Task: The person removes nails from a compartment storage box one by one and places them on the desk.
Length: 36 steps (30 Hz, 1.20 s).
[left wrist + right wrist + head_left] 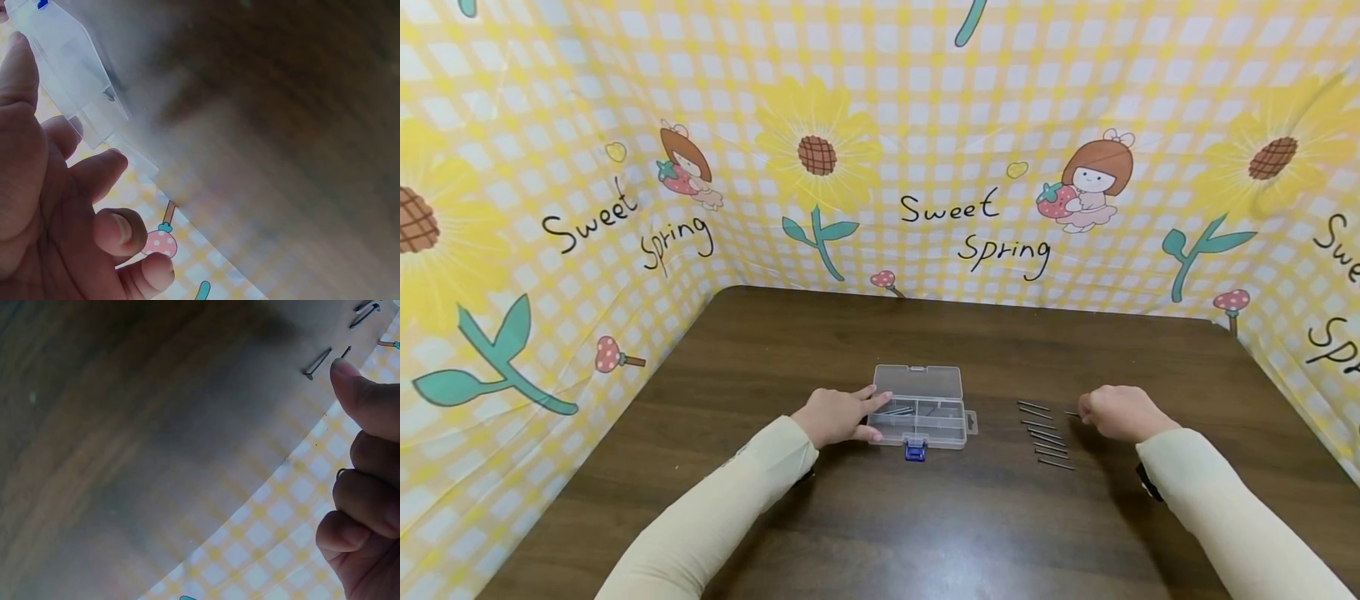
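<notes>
A clear plastic compartment box [942, 429] stands on the table with its lid [917, 382] folded back and a blue latch [915, 451] at its front. A few nails [897, 411] lie in its back left compartment. My left hand [837, 417] rests at the box's left end, fingers spread, thumb by the front corner and fingertips over the rim. To the right of the box, several nails [1047, 442] lie in a slanted column. Beside their far end, my right hand [1120, 412] pinches one nail [345, 352] between thumb and finger, most of it hidden in the grip.
The dark wooden table [880, 517] meets a yellow checked cloth [880, 100] printed with flowers at the back and both sides. A clear hanging tab [972, 422] sticks out from the box's right end, toward the loose nails.
</notes>
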Motion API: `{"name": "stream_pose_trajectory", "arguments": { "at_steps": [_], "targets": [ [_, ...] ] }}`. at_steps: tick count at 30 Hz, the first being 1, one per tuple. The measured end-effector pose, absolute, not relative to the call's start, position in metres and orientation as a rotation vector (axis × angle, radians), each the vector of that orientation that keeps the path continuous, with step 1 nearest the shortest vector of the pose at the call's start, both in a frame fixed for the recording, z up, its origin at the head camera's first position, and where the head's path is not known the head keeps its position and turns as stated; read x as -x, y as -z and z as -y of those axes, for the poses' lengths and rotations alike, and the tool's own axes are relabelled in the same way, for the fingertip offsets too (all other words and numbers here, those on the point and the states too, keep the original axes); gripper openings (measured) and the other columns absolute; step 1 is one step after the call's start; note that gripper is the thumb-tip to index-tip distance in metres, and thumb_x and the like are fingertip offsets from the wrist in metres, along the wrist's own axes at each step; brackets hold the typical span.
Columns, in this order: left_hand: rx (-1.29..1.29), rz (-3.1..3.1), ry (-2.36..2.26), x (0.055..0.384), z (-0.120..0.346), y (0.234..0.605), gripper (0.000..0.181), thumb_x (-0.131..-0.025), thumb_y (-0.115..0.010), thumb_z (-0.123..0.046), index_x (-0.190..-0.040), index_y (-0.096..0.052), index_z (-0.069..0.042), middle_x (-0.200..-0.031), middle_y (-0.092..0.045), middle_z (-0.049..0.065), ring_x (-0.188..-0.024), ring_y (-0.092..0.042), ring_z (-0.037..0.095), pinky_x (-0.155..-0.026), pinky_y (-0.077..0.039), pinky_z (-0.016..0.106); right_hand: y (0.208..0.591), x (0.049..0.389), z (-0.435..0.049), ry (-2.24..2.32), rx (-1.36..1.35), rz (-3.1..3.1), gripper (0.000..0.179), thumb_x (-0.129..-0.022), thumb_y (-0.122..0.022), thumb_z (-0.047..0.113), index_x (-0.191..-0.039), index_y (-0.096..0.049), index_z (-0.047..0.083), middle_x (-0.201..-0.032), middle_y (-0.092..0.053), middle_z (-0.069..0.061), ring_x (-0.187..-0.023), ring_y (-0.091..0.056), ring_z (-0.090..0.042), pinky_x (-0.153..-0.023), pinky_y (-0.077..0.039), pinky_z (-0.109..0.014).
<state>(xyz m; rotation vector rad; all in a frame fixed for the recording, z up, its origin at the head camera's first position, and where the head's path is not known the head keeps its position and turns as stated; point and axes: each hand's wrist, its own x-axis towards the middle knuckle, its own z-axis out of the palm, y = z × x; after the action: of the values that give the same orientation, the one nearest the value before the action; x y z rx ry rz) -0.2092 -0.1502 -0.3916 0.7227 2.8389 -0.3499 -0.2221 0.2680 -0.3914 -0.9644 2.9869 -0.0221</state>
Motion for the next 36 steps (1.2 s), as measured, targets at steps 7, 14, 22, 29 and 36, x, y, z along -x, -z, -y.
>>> {"name": "stream_pose_trajectory", "arguments": {
  "at_steps": [7, 14, 22, 29, 36],
  "targets": [
    [-0.726, -2.832, 0.344, 0.2088, 0.1504, 0.3919, 0.075, -0.084, -0.048, -0.065, -0.150, -0.034, -0.033, -0.150, -0.038, -0.005, -0.042, -0.019, 0.012, -0.044, -0.018, 0.027, 0.3971, 0.2219, -0.2693, 0.015, 0.964, -2.991, 0.036, -0.080, -0.063, -0.003, -0.062, -0.042, 0.019, -0.061, -0.035, 0.009, -0.057, -0.030, -0.008, -0.053, -0.028, -0.027],
    [-0.733, -2.835, 0.347, 0.2089, 0.1505, 0.3921, 0.075, -0.084, -0.048, -0.065, -0.150, -0.033, -0.033, -0.150, -0.038, -0.005, -0.042, -0.017, 0.012, -0.043, -0.017, 0.026, 0.3980, 0.2221, -0.2683, -0.011, 0.970, -2.978, 0.037, -0.082, -0.066, -0.002, -0.063, -0.041, 0.018, -0.061, -0.032, 0.008, -0.057, -0.029, -0.009, -0.054, -0.028, -0.028],
    [-0.823, -2.878, 0.347, 0.2076, 0.1538, 0.3940, 0.073, -0.085, -0.049, -0.063, -0.148, -0.038, -0.029, -0.146, -0.045, -0.002, -0.043, -0.016, 0.010, -0.042, -0.016, 0.025, 0.3992, 0.2223, -0.2680, 0.010, 0.967, -2.976, 0.038, -0.083, -0.066, -0.001, -0.063, -0.041, 0.019, -0.061, -0.030, 0.008, -0.056, -0.027, -0.009, -0.053, -0.027, -0.028],
    [-0.817, -2.875, 0.378, 0.2068, 0.1529, 0.3922, 0.073, -0.085, -0.048, -0.064, -0.149, -0.038, -0.030, -0.146, -0.044, -0.003, -0.043, -0.015, 0.010, -0.042, -0.015, 0.025, 0.3977, 0.2228, -0.2678, 0.007, 0.944, -2.961, 0.030, -0.083, -0.066, 0.002, -0.066, -0.049, 0.018, -0.062, -0.041, 0.009, -0.056, -0.034, -0.008, -0.053, -0.032, -0.029],
    [-0.823, -2.857, 0.319, 0.2091, 0.1541, 0.3939, 0.073, -0.086, -0.049, -0.062, -0.149, -0.037, -0.029, -0.147, -0.043, -0.001, -0.043, -0.016, 0.010, -0.042, -0.016, 0.025, 0.3934, 0.2244, -0.2675, -0.019, 0.962, -2.962, 0.014, -0.084, -0.069, 0.010, -0.073, -0.062, 0.016, -0.068, -0.060, 0.006, -0.057, -0.052, -0.010, -0.053, -0.046, -0.037]
  ]
}}
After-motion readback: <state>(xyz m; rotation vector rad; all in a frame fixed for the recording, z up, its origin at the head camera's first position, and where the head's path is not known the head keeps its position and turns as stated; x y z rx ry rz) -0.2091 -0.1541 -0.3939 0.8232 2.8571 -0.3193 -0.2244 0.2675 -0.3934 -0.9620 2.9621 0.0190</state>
